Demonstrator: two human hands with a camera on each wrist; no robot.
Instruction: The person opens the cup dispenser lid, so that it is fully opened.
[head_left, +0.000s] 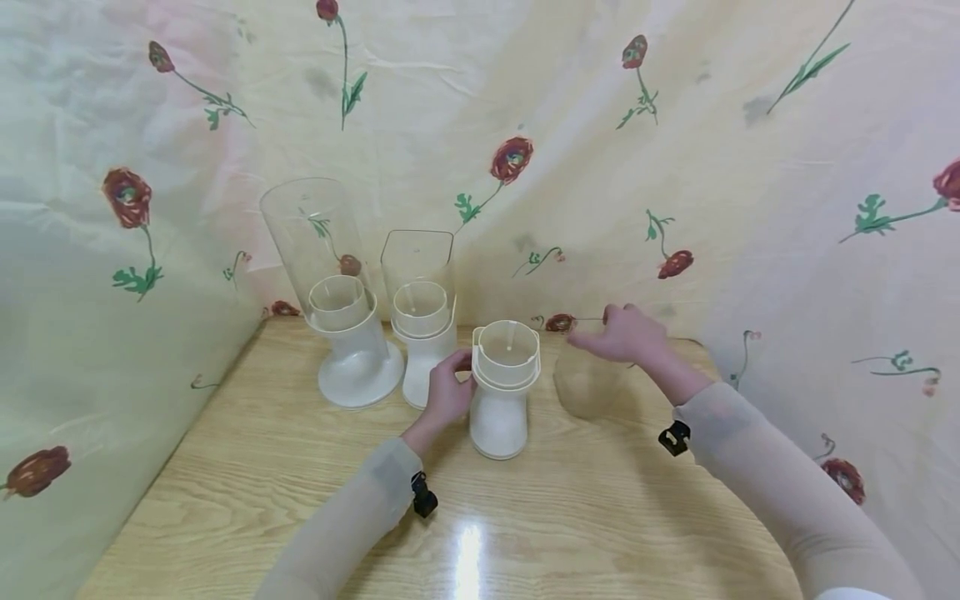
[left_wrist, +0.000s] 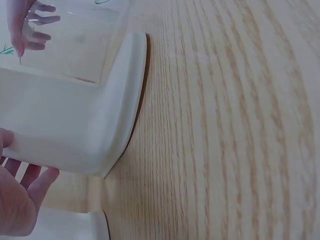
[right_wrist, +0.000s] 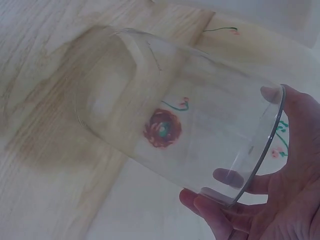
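Observation:
My left hand (head_left: 450,390) holds the side of an upright white stand (head_left: 498,421) with a ring-shaped cup at its top. In the left wrist view the thumb and fingertips (left_wrist: 44,182) lie against the stand's narrow body. To the right of it, my right hand (head_left: 626,335) grips a clear, open-ended container (head_left: 588,387) by its upper rim. The right wrist view shows the thumb on one side of the container (right_wrist: 215,120) and fingers on the other, its lower end over the wood. No clear container sits in the held stand.
Two more white stands stand on the left of the wooden table (head_left: 300,500), one with a tall clear cylinder (head_left: 311,242), the other with a shorter squarish clear container (head_left: 417,254). A flower-printed cloth (head_left: 450,83) hangs close behind and along both sides.

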